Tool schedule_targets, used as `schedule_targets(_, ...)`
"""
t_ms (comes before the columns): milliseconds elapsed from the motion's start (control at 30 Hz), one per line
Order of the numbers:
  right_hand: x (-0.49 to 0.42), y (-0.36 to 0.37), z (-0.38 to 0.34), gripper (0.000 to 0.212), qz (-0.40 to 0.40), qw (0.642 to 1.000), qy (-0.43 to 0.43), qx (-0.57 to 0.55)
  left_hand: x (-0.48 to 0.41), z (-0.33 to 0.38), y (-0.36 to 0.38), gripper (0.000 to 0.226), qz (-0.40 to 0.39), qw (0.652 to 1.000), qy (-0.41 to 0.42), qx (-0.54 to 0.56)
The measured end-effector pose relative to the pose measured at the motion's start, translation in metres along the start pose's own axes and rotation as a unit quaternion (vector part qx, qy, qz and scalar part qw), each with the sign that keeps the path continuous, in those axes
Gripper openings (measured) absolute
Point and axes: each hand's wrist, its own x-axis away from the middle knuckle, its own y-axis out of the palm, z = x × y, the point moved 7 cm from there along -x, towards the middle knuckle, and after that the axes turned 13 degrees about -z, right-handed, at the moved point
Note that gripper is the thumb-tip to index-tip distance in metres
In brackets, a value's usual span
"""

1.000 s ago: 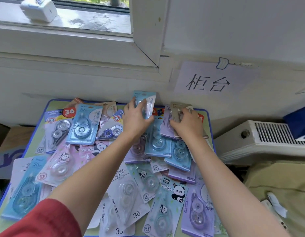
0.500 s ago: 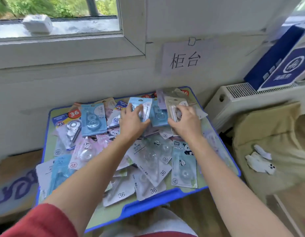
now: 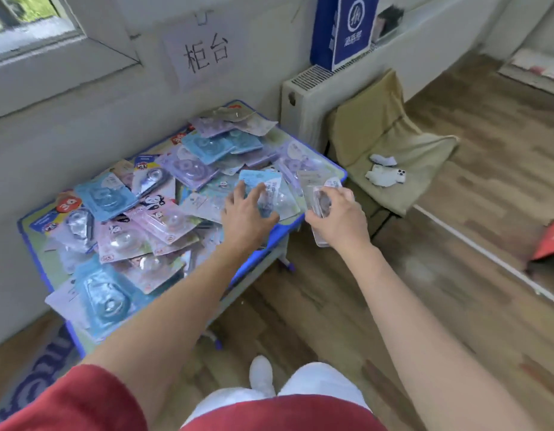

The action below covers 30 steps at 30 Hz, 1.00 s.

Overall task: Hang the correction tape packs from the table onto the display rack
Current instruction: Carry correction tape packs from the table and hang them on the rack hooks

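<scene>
Over the near corner of the desk [image 3: 288, 228], the left hand [image 3: 246, 214] is gripping a blue pack [image 3: 269, 185] and the right hand [image 3: 337, 217] a pale pack [image 3: 319, 201], so the pick-up step seems to be finishing. Behind them, other packs [image 3: 163, 213] are lying heaped; the rack is not showing, so the next move is probably calling for a turn toward it.

A paper sign [image 3: 205, 54] on the wall, upper middle of the frame, reads 柜台. At middle left, a red sticker [image 3: 65, 205] on a tape pack [image 3: 75, 227] shows what looks like 36. A second pack [image 3: 151, 178] nearer the centre bears "PET". The white lettering on the blue box [image 3: 344, 29] at the top is too blurred to read.
</scene>
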Motion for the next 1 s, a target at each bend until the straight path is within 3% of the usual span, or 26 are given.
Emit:
schedule_targets(533, 0.254, -0.104, 0.308, 0.051, 0.094, 0.971, 0.209, -0.066, 0.156, 0.228, 0.244, 0.060, -0.134, 0.977, 0.147, -0.080)
schedule_targets(1000, 0.429, -0.215, 0.512, 0.057, 0.215, 0.907, 0.349, -0.091, 0.257, 0.450, 0.424, 0.060, -0.235, 0.915, 0.309, -0.107)
